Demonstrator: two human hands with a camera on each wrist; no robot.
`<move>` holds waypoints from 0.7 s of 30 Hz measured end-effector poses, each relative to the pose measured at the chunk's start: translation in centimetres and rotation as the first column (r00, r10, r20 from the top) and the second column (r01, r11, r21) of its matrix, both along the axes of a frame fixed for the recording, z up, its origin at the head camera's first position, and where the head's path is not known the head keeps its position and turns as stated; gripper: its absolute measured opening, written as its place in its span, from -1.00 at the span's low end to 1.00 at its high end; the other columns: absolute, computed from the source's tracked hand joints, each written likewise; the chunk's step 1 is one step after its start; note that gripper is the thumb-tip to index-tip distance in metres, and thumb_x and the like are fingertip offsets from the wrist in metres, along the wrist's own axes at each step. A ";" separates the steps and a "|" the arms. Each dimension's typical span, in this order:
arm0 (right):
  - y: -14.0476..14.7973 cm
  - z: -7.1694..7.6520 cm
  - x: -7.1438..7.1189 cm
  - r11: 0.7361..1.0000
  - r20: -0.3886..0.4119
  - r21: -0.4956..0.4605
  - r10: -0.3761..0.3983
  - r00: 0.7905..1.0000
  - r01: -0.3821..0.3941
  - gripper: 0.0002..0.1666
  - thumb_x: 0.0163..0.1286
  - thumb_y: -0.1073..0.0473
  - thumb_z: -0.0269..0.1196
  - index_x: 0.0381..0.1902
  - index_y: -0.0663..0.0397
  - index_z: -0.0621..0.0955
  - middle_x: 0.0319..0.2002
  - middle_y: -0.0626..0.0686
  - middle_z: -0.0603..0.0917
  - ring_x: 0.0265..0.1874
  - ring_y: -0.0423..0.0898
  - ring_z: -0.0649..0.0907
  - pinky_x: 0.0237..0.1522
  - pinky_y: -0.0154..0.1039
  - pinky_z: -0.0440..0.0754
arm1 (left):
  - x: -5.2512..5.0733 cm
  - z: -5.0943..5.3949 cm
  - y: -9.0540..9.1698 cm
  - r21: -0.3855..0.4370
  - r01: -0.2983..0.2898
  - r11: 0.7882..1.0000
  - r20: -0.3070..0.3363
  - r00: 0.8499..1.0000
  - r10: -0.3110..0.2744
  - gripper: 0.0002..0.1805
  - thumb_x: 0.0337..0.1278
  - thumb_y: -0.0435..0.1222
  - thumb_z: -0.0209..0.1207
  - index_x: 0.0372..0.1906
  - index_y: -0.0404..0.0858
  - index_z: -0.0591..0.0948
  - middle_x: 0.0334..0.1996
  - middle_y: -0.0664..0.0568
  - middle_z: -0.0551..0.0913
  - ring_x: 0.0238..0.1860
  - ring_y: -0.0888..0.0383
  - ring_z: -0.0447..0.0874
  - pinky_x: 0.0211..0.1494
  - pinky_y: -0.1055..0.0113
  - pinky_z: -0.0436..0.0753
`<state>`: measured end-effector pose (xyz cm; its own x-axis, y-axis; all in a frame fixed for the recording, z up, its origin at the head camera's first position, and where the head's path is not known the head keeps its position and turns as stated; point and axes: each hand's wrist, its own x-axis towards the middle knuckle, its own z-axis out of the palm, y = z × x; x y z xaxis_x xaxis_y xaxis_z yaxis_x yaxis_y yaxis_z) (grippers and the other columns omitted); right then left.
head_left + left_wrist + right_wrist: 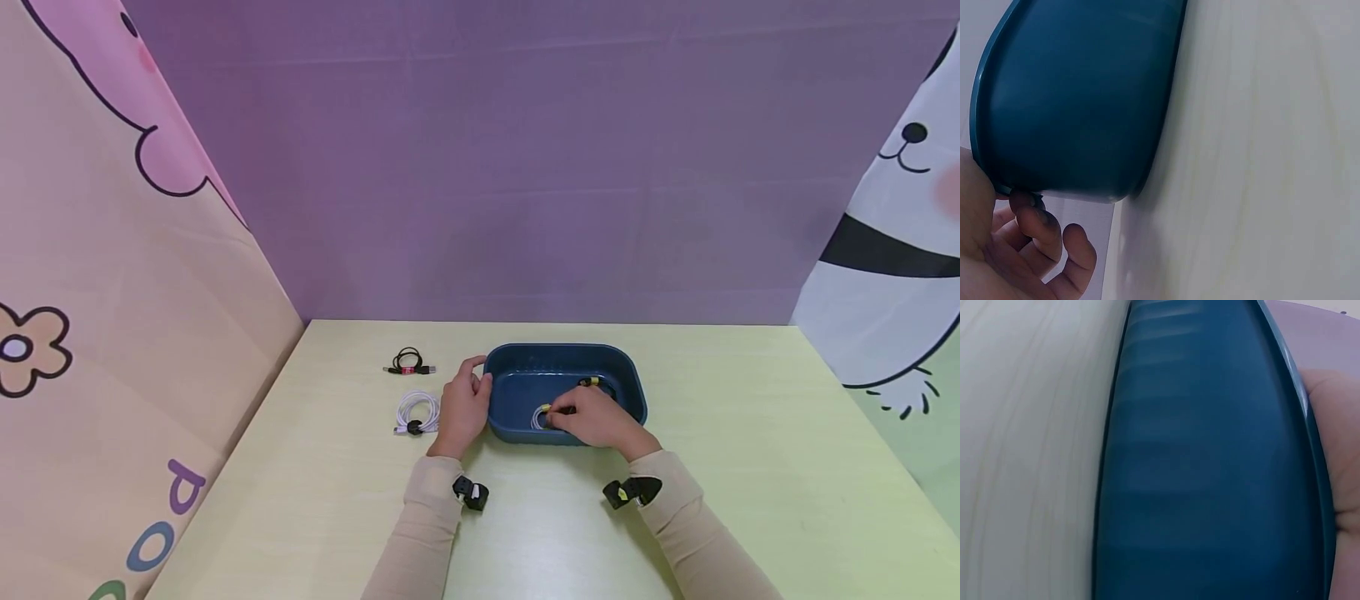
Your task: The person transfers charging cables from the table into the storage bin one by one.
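A dark blue rectangular basin (pixel 525 354) stands on the table. My left hand (pixel 462 410) grips its left end, and in the left wrist view the curled fingers (pixel 1044 228) meet the basin wall (pixel 1079 106). Reaching over the front rim into the basin, my right hand (pixel 596 418) pinches a coiled white cable (pixel 537 419) with a yellow tie. Behind that hand lies a dark cable with a yellow band (pixel 590 382), partly hidden. The right wrist view has only the outer wall (pixel 1210 456) and part of the right hand (pixel 1338 444); its fingertips are hidden there.
Left of the basin, a coiled black cable with a red band (pixel 407 362) lies toward the back of the table (pixel 337 500). Nearer the front is a coiled white cable with a black tie (pixel 416 412), close beside my left hand. A purple cloth (pixel 525 167) hangs behind the table.
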<state>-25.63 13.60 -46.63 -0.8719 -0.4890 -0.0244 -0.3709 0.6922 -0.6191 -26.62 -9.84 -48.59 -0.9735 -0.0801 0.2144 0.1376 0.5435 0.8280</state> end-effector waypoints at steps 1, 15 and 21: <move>0.0 0.0 0.0 1.000 0.002 -0.004 0.004 1.000 -0.004 -0.80 0.47 0.13 0.25 -0.26 -0.05 0.81 -0.34 -0.10 0.76 -0.44 -0.19 0.54 -0.38 -0.28 0.48 | 0.0 0.0 0.0 -0.001 0.000 1.000 -0.001 1.000 0.000 -0.59 0.51 -0.24 0.11 0.35 -0.21 0.51 -0.59 0.09 0.39 -0.63 0.18 0.34 -0.54 0.38 0.28; 0.1 0.2 0.1 1.000 -0.029 -0.024 0.005 1.000 -0.005 -0.80 0.49 0.13 0.23 -0.23 -0.04 0.80 -0.34 -0.12 0.75 -0.46 -0.22 0.54 -0.38 -0.30 0.47 | 0.1 -0.1 0.0 -0.005 0.002 1.000 -0.016 1.000 -0.002 -0.60 0.51 -0.25 0.11 0.34 -0.20 0.52 -0.60 0.10 0.38 -0.63 0.19 0.33 -0.54 0.38 0.26; 0.0 0.6 0.4 0.999 -0.063 -0.034 -0.040 0.997 0.038 -0.81 0.49 0.13 0.24 -0.15 -0.07 0.79 -0.26 -0.12 0.78 -0.39 -0.23 0.60 -0.28 -0.25 0.57 | 0.0 -0.1 -0.1 -0.007 0.016 1.000 -0.040 0.999 -0.016 -0.61 0.51 -0.26 0.10 0.33 -0.21 0.53 -0.63 0.12 0.37 -0.67 0.19 0.30 -0.56 0.38 0.26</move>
